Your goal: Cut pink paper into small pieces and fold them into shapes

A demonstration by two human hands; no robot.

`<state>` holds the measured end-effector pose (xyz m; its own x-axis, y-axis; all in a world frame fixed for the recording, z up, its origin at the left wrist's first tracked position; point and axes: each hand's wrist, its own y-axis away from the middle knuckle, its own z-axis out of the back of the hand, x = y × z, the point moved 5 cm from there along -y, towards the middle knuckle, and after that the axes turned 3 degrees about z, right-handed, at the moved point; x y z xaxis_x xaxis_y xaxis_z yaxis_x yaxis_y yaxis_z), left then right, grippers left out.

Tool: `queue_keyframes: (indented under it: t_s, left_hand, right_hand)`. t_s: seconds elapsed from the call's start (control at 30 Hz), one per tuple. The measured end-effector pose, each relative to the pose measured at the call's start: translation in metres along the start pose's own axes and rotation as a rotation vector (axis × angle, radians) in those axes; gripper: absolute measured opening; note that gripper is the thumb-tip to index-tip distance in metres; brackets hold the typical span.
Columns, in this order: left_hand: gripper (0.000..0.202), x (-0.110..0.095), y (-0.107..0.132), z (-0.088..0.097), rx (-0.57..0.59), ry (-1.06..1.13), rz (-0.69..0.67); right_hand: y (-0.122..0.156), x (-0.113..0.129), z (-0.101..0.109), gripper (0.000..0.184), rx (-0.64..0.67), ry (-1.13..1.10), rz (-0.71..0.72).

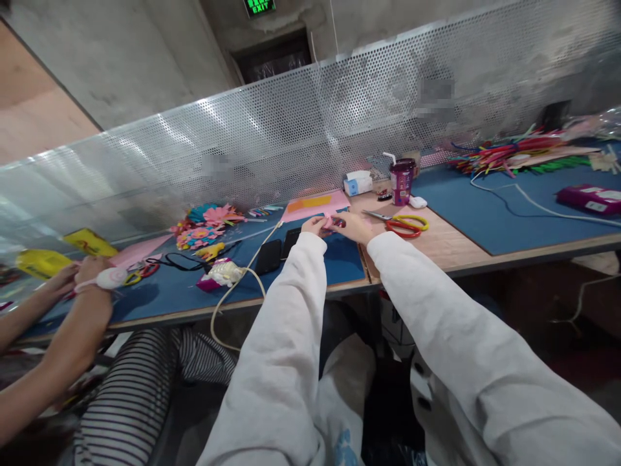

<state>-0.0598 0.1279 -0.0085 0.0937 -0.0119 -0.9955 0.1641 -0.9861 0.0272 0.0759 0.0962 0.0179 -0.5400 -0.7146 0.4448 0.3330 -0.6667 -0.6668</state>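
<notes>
Head view, past mid-frame: left hand point(314, 225) and right hand point(353, 227) close together at centre, both pinched on a small pink paper piece point(332, 222) held between them, just above the blue mat point(339, 259). Red-and-yellow scissors point(405, 224) just right of the right hand, flat on the bare wooden table point(436, 243). Purple cup point(402, 181) with a straw upright behind the scissors, a white tissue box point(358, 183) to its left. Pink sheet point(315, 206) flat beyond the hands. Black phone point(268, 256) left of the left hand, beside a white cable point(233, 291). Paper flowers point(206, 226) further left, near the perforated metal screen point(291, 129). Co-worker's hands point(80, 275) at lower left, above the mat's edge; grip there hard to tell.
</notes>
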Motion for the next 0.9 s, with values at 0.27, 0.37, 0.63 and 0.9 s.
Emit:
queue_keyframes:
  t_s: [0.27,0.37,0.63,0.9]
  left_hand:
    - [0.019,0.0021,0.0017,-0.005,0.119,0.037,0.001]
    - [0.022,0.0038,-0.0006,-0.0064,0.148,0.035,-0.02]
    - [0.025,0.0013,0.0053,-0.005,0.182,-0.008,-0.091]
    - [0.028,0.0018,0.0046,-0.0022,0.155,-0.059,-0.094]
  right_hand:
    - [-0.0025,-0.0023,0.0004,0.024,0.009,0.047,-0.006]
    - [-0.0007,-0.0006,0.0011,0.02,-0.004,0.049,0.019]
    - [0.0022,-0.0004,-0.0005,0.024,0.016,0.041,0.037]
    - [0.0004,0.0046,0.0009,0.023,0.066,-0.041,-0.008]
